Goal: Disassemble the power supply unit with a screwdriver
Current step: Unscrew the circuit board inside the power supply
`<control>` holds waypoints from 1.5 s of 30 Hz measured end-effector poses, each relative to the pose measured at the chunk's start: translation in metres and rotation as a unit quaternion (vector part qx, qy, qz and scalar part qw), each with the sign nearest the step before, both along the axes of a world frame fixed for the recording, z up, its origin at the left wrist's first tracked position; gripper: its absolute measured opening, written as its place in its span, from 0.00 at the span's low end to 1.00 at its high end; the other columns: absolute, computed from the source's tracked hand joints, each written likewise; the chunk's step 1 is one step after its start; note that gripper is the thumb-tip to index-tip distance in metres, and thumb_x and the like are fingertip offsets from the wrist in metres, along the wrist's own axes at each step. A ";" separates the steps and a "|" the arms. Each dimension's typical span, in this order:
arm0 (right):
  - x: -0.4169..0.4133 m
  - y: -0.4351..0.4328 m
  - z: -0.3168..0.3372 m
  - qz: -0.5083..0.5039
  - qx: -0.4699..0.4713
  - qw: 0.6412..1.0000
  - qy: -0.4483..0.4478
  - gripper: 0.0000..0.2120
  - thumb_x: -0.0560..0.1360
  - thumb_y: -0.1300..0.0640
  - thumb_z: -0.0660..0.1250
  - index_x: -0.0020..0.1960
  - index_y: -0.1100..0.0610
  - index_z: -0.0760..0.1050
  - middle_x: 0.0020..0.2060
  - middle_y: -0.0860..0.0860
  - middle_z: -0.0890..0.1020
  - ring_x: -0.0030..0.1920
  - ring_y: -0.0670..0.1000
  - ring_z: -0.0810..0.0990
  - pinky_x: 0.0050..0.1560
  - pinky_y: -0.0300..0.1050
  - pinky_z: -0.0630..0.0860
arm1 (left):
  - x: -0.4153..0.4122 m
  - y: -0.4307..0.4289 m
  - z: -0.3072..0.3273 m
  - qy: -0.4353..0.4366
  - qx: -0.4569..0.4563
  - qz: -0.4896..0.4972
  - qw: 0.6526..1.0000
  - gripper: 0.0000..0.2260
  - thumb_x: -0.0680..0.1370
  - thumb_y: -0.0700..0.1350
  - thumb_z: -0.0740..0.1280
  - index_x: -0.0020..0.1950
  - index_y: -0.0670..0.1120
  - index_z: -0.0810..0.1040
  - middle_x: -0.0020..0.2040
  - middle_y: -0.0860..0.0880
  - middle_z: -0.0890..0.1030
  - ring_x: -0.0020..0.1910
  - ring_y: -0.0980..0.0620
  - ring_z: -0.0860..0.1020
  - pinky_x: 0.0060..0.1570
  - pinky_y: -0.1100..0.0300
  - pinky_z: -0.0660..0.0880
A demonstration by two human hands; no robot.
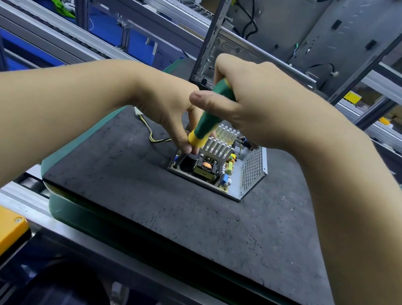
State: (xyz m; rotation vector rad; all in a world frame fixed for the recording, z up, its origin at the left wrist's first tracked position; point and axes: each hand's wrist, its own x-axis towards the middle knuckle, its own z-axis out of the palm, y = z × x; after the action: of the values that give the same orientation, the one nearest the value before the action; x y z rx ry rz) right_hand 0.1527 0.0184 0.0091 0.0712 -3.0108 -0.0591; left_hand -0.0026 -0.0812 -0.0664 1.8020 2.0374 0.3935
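One lidless power supply unit (216,178), heatsinks (218,146) bared; right hand (249,107) gripping screwdriver (208,124), left hand (172,111) pinching its collar; tip hidden.

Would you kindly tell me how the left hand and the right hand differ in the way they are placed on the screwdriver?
The right hand wraps round the green handle of the screwdriver, while the left hand pinches its yellow lower end with fingertips. The right hand sits higher, above the heat sink fins; the left hand reaches lower, beside the black capacitor. Both hold the same tool over the open power supply unit.
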 end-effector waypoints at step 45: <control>-0.013 -0.012 0.014 -0.063 0.011 0.996 -0.066 0.10 0.78 0.47 0.62 0.54 0.51 0.66 0.42 0.49 0.78 0.39 0.48 0.75 0.38 0.47 0.70 | 0.025 -0.029 -0.006 -0.278 0.208 0.062 0.936 0.13 0.76 0.34 0.72 0.55 0.48 0.78 0.48 0.57 0.86 0.48 0.62 0.83 0.48 0.69 0.76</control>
State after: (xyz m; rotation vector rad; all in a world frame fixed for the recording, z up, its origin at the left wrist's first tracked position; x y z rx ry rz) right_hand 0.1400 0.0069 0.0235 -0.1166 -3.1434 -0.1036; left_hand 0.0221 -0.1107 -0.0728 1.5250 1.7397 1.2950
